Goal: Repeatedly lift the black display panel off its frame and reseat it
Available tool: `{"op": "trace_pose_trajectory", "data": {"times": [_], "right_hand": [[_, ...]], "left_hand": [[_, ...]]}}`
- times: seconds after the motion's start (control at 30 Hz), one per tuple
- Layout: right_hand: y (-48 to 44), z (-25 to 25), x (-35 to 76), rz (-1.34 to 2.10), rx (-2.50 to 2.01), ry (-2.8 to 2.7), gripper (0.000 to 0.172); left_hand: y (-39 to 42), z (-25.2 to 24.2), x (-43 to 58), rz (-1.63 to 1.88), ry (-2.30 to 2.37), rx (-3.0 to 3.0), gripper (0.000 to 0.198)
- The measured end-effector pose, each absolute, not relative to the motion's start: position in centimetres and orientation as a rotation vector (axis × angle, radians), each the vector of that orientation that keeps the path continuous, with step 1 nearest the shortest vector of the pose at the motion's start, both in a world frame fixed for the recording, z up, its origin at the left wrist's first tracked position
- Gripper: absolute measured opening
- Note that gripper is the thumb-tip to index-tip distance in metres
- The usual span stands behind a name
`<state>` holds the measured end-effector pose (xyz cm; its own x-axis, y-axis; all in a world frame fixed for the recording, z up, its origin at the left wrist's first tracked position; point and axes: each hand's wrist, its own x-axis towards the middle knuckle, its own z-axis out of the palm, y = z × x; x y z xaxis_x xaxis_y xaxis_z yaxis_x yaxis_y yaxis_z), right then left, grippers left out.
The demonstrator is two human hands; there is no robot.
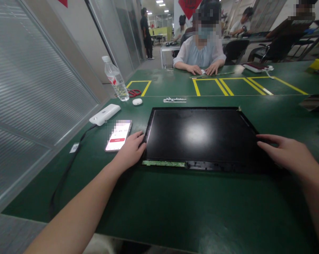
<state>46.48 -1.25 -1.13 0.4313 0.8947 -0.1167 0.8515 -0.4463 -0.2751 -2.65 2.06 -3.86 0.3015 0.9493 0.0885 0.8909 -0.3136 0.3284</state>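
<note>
Bare forearms reach over the green counter to the black screen panel lying on it; left hand and right hand hold its opposite side edges. Likely stiff, slick-faced and fragile, it suits an edge grip, away from the exposed green circuit strip.

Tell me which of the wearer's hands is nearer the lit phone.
Left. The left hand is close beside the phone, at the left edge of the black panel; the right hand is across the panel, at its right edge.
</note>
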Motion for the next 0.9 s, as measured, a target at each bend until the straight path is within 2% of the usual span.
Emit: {"op": "trace_pose_trajectory", "data": {"times": [0.13,0.27,0.43,0.6,0.9], "right_hand": [[-1.4,-1.2,46.3,0.385,-2.515,-1.614,0.069],[-1.2,-1.8,46.8,0.256,-2.477,-1.682,0.063],[-1.0,-2.6,47.7,0.167,-2.438,-1.700,0.057],[-0.8,-2.6,47.7,0.217,-2.512,-1.659,0.068],[-0.8,-2.5,47.7,0.247,-2.547,-1.642,0.071]], "left_hand": [[2.3,-4.0,-2.6,0.442,1.657,2.336,0.047],[2.1,-3.5,-2.4,0.494,1.652,2.239,0.046],[1.0,-2.0,-1.3,0.823,1.570,1.820,0.040],[0.0,-0.9,0.5,1.069,1.435,0.948,0.048],[-0.4,0.4,1.8,1.130,1.341,0.634,0.055]]}}
